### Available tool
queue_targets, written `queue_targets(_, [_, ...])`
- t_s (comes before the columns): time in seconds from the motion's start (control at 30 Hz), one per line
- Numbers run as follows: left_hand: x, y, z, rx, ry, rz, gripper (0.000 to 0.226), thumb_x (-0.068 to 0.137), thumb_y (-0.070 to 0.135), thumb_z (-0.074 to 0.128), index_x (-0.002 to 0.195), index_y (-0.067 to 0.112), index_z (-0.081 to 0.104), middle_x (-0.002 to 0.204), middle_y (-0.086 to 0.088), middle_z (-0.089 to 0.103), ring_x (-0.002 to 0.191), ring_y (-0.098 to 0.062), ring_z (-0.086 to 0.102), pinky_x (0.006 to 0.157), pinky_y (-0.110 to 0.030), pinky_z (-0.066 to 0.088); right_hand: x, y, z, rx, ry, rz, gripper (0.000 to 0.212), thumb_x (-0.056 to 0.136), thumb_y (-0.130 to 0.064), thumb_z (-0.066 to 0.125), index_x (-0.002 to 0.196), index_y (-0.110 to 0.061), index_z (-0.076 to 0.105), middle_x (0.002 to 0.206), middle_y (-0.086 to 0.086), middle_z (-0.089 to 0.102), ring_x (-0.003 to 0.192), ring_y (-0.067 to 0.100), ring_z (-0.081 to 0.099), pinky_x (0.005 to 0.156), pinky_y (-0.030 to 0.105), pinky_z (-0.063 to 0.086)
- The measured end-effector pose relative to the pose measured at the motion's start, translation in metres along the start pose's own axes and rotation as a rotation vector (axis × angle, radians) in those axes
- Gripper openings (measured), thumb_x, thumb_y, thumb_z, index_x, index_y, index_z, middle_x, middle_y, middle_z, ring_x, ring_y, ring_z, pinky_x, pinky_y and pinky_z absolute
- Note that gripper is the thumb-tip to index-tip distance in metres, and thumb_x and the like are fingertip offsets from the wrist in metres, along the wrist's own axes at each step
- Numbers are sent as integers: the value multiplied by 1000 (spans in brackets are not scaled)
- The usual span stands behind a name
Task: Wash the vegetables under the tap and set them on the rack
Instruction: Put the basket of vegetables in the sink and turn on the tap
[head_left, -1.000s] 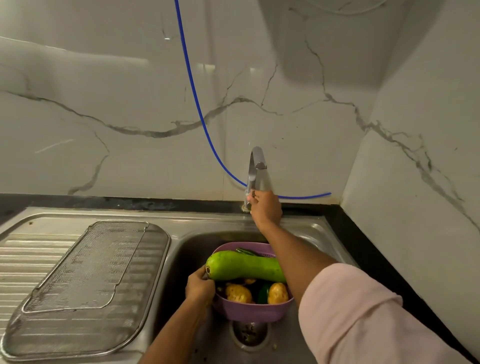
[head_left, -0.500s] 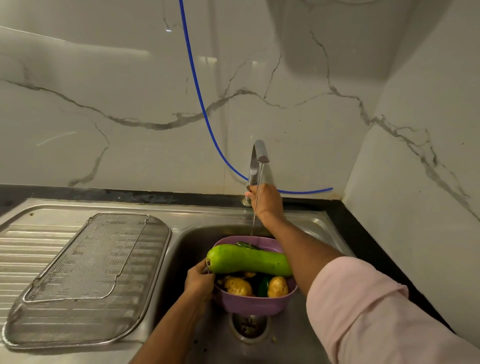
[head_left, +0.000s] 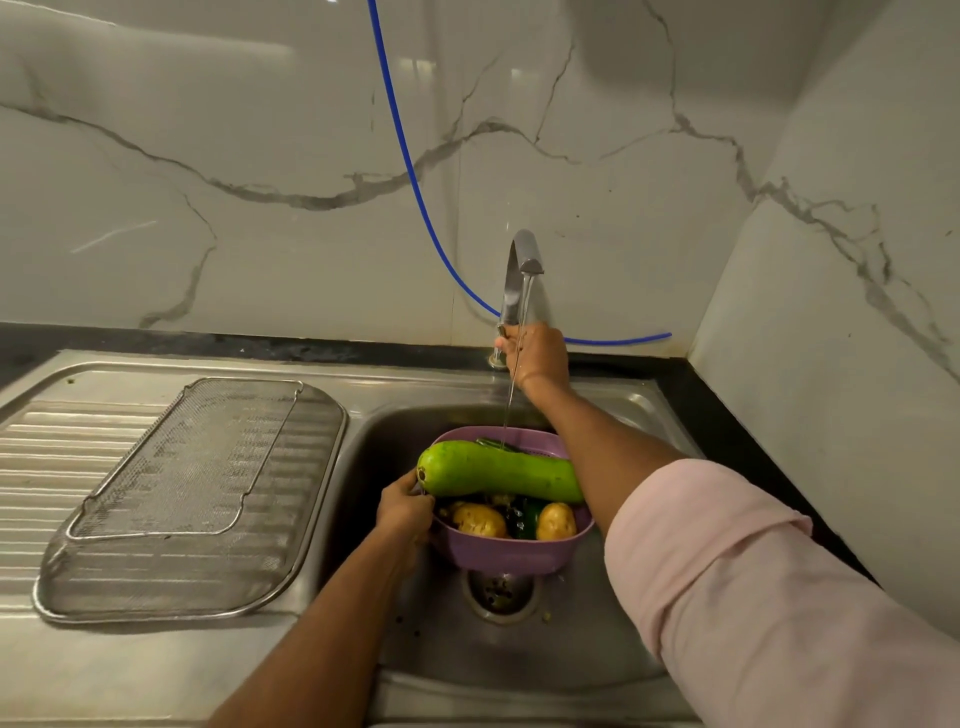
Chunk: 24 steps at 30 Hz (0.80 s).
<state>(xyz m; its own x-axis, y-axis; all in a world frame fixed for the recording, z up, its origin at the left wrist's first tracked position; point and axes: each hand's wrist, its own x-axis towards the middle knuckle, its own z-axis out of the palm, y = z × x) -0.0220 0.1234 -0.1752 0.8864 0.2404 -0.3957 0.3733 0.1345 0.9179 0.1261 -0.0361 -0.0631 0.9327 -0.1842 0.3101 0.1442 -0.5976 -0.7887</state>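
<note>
Fingers of the right hand clamp the tap; left hand fingers grip the purple basket.

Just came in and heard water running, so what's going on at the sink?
A person is rinsing vegetables. The right hand grips the base of the tap, and a thin stream runs down into a purple basket held in the sink by the left hand. A long green gourd lies across the basket's top, with two potatoes and something dark green under it. The mesh rack on the drainboard holds no vegetables yet.
</note>
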Motion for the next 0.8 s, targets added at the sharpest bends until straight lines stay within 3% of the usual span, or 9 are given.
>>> queue_targets(0.23, [4,-2,0,26,2,14,57,97,-15,38,140,17,59,88,-4,65,77,-21,61,77,-39,54,-4,-1,1,-54,19,2,21,98,-22,69,113,-10,77,96,3,77,65,-1,59,59,11,52])
queue_targets(0.3, [9,-4,0,43,4,16,57,97,-13,39,141,19,59,89,-5,65,81,-23,61,82,-44,55,-6,-4,-1,-76,8,8,23,98,-24,70,116,-11,76,100,4,78,65,-2,57,57,10,44])
queue_targets(0.4, [13,-6,0,67,17,27,58,97,-13,40,139,21,61,85,-7,65,80,-25,60,75,-42,52,-7,-14,-8,-65,-59,63,26,102,-22,63,124,-11,72,109,7,76,66,-1,57,49,5,37])
queue_targets(0.47, [13,-7,-1,80,18,36,58,97,-12,40,139,23,61,85,-8,65,81,-26,59,74,-40,49,-13,-23,-20,-12,-162,113,28,105,-15,56,131,-11,67,121,11,72,89,8,68,56,3,43])
queue_targets(0.53, [12,-7,-1,96,10,37,59,96,-12,39,137,25,61,84,-8,64,80,-26,58,73,-39,49,-28,-26,-29,16,-231,106,32,102,-7,58,133,-12,65,125,7,69,112,19,67,78,16,48])
queue_targets(0.6, [12,-6,-1,139,7,52,59,94,-12,39,133,24,64,79,-6,63,74,-24,58,71,-38,49,-51,-19,-32,-5,-156,100,26,98,-7,60,119,-15,71,111,4,72,105,24,67,80,33,49])
queue_targets(0.67, [10,-6,-3,191,3,65,58,91,-12,39,130,23,66,77,-5,62,73,-24,58,70,-37,49,-80,-9,-34,88,-119,221,30,97,-12,62,127,-12,68,109,4,72,96,24,68,80,37,52])
queue_targets(0.73, [4,-3,-3,225,0,73,57,89,-11,39,127,20,67,80,-6,62,78,-26,59,73,-37,51,-113,-3,-33,248,-237,375,38,98,-21,66,135,-14,63,107,4,71,92,18,68,77,35,53])
queue_targets(0.8, [-6,2,-2,239,28,108,50,88,-8,42,125,14,68,88,-8,66,85,-27,62,77,-36,52,-144,-1,-29,252,-354,375,35,97,-23,70,130,-15,66,112,2,71,102,16,67,82,33,54])
